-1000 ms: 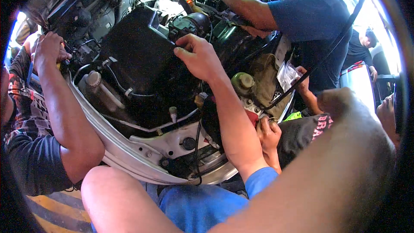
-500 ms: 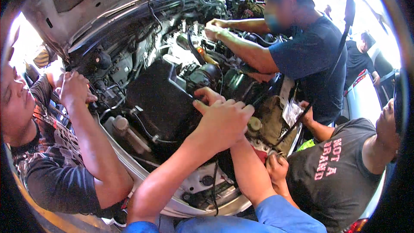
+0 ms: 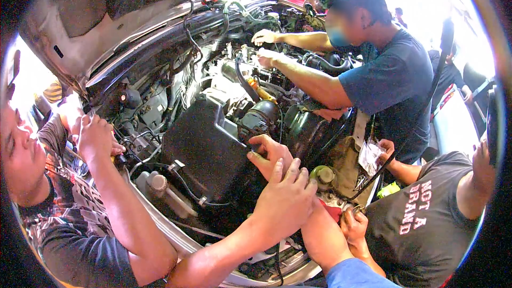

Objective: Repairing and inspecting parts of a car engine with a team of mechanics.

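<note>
My right hand (image 3: 269,157) has its thumb and fingers bent at the edge of a black plastic box (image 3: 197,149) in the car's engine bay. My left hand (image 3: 282,197) lies across my right wrist and forearm, its fingers spread and slightly bent over the skin. Just right of the hands is a round olive-green cap (image 3: 323,175), with a red cloth (image 3: 333,210) below it. A pale reservoir with a round cap (image 3: 159,182) sits to the left of the box.
Co-workers lean in at left (image 3: 122,208), upper right (image 3: 386,80) and lower right (image 3: 410,234), their hands in the bay or at its edge. The raised hood (image 3: 90,16) is overhead. A hanging strap (image 3: 434,74) crosses the right side. The white body edge (image 3: 154,218) curves below.
A blurred forearm at lower right has gone, and my left hand has come over my right wrist. My right hand stays at the box's edge. The view has tilted up, showing more hood.
</note>
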Action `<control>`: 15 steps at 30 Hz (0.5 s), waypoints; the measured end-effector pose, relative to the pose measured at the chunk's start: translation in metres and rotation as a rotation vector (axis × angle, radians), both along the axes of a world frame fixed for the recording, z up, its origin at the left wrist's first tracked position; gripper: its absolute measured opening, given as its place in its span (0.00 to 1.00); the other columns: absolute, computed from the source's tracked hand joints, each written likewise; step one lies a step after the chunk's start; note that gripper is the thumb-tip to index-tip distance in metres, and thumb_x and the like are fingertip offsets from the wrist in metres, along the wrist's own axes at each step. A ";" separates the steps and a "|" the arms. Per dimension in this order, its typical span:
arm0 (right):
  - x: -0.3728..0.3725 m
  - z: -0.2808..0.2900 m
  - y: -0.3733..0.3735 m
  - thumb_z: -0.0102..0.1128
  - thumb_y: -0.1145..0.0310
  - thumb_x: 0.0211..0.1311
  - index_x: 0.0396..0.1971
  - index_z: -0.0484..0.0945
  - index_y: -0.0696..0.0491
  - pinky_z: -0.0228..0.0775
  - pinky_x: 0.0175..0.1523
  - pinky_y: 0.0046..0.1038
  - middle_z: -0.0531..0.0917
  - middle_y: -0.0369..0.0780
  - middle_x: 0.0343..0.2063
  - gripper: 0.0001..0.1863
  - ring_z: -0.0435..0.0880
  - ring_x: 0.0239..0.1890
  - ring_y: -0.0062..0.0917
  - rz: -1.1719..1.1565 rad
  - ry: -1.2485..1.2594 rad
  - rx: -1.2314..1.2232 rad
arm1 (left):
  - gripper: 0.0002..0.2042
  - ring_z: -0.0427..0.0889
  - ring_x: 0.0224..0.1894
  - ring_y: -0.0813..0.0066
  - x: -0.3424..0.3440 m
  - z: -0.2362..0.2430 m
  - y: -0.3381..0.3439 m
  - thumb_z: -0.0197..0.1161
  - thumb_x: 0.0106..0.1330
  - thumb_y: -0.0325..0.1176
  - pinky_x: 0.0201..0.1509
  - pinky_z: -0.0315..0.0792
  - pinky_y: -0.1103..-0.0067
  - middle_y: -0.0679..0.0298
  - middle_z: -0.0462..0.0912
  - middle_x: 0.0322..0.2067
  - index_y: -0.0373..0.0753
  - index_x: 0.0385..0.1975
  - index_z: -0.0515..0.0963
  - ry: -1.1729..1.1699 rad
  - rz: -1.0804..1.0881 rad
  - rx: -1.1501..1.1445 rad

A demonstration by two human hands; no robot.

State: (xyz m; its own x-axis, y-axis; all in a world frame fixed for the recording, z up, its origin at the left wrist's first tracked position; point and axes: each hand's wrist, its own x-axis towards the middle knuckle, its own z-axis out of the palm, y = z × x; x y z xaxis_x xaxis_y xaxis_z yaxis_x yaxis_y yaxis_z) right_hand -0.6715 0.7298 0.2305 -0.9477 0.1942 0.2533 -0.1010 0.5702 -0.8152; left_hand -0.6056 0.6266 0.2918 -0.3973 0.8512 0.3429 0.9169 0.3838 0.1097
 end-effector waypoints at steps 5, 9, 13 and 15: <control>0.001 -0.001 0.002 0.73 0.66 0.55 0.49 0.80 0.50 0.76 0.38 0.30 0.85 0.41 0.27 0.20 0.84 0.29 0.29 0.030 0.075 0.011 | 0.23 0.69 0.67 0.46 0.003 0.003 0.000 0.61 0.63 0.42 0.71 0.57 0.48 0.48 0.77 0.58 0.36 0.55 0.78 0.015 -0.003 -0.030; -0.001 -0.002 0.002 0.72 0.66 0.55 0.48 0.81 0.51 0.75 0.37 0.30 0.85 0.41 0.27 0.19 0.84 0.29 0.28 0.017 0.068 0.031 | 0.24 0.68 0.68 0.46 0.006 0.003 -0.001 0.62 0.62 0.42 0.71 0.56 0.47 0.48 0.76 0.59 0.36 0.56 0.77 0.017 0.001 -0.064; -0.002 -0.003 0.003 0.72 0.66 0.55 0.46 0.81 0.51 0.75 0.37 0.30 0.83 0.41 0.25 0.18 0.83 0.28 0.27 0.048 0.059 0.025 | 0.25 0.67 0.69 0.46 0.006 0.003 -0.001 0.62 0.61 0.43 0.71 0.57 0.47 0.48 0.75 0.60 0.36 0.56 0.77 0.013 0.001 -0.083; -0.002 -0.005 0.003 0.72 0.66 0.55 0.46 0.81 0.51 0.75 0.37 0.30 0.83 0.41 0.25 0.18 0.82 0.28 0.27 0.053 0.051 0.026 | 0.25 0.66 0.69 0.46 0.006 0.004 -0.001 0.63 0.61 0.43 0.71 0.57 0.47 0.48 0.75 0.60 0.36 0.56 0.77 0.018 0.002 -0.083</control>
